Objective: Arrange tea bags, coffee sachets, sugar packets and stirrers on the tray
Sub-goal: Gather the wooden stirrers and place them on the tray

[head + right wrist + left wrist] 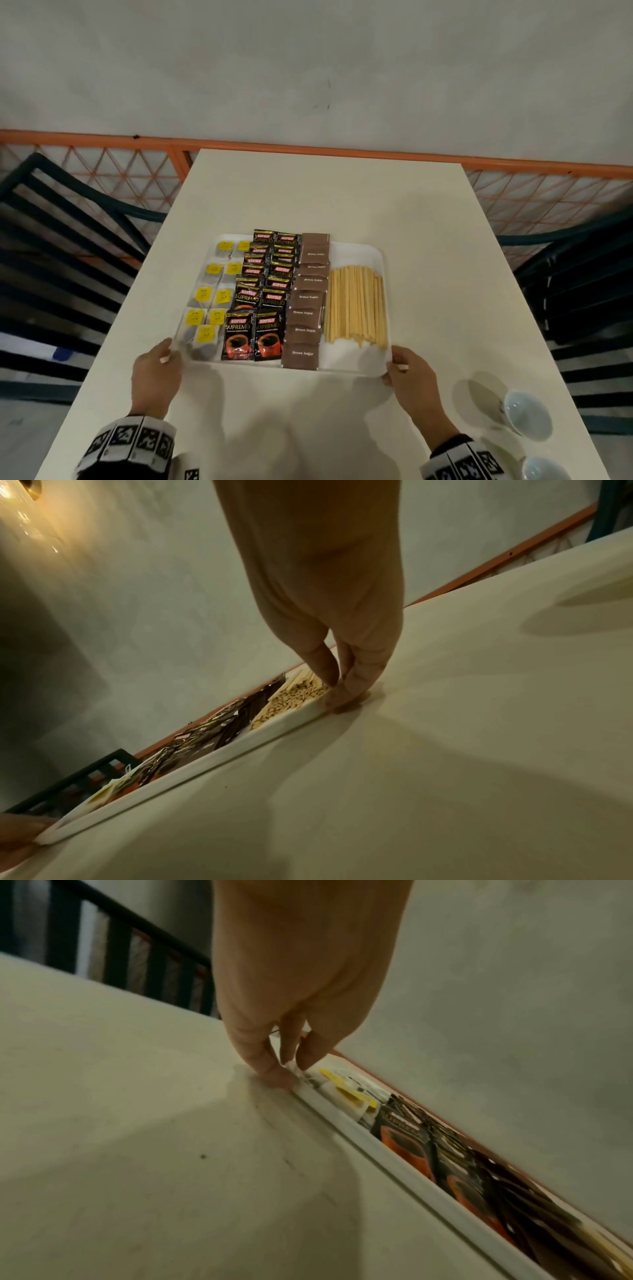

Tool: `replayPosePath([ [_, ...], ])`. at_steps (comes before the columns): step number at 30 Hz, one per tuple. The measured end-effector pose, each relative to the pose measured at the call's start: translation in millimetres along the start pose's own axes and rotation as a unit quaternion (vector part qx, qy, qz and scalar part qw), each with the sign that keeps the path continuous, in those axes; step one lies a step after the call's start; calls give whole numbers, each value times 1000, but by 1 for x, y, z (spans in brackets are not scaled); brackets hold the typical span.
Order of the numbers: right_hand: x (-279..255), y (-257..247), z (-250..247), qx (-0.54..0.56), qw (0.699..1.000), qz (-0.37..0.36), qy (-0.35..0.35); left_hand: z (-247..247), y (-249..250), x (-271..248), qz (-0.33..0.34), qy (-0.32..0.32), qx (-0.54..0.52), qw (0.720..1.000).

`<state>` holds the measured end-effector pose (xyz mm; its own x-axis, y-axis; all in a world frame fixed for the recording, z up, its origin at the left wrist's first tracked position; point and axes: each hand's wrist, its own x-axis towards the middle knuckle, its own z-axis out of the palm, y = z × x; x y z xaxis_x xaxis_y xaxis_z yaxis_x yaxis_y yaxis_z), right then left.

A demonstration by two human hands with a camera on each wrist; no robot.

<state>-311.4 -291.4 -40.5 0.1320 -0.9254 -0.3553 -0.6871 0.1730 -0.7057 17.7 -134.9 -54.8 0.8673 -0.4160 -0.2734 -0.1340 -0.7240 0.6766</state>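
Four kinds of supplies already lie in columns on the white tray (356, 253), which rests on the cream table (325, 192). Yellow-tagged tea bags (209, 308) fill the tray's left side, the Kopiko coffee sachets (263, 294) come next, then the brown sugar packets (308, 308), and the wooden stirrers (356, 301) lie along its right side. The left hand (156, 377) pinches the tray's near-left corner, thumb on the rim and fingers curled against its outer edge. The right hand (411, 380) pinches the near-right corner the same way.

The sorting looks done, so the step in hand seems to be positioning or presenting the loaded tray. Any slide or lift calls for both hands moving together and level, since the overlapped sachets and loose stirrers could shift. Two white cups (527, 414) stand on the table, well right of the tray.
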Motion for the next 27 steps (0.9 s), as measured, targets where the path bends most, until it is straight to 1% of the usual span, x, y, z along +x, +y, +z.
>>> replayPosePath([
  [5, 4, 0, 1, 32, 999, 33, 11, -7, 3, 7, -26, -19, -50, 998],
  [10, 18, -17, 6, 38, 999, 25, 22, -9, 10, 27, -20, -37, -73, 996],
  [13, 37, -28, 10, 28, 999, 29, 34, -7, 17, 48, -15, -58, -76, 995],
  [16, 59, -40, 13, 16, 998, 31, 48, -5, 32, 67, 5, -89, -86, 992],
  [20, 92, -58, 16, 4, 998, 29, 52, 0, 52, 95, 6, -122, -109, 987],
  [24, 119, -75, 19, -7, 998, 28, 49, 5, 61, 123, -1, -141, -119, 983],
  [27, 136, -84, 24, -10, 998, 33, 50, 8, 70, 140, 3, -141, -124, 982],
])
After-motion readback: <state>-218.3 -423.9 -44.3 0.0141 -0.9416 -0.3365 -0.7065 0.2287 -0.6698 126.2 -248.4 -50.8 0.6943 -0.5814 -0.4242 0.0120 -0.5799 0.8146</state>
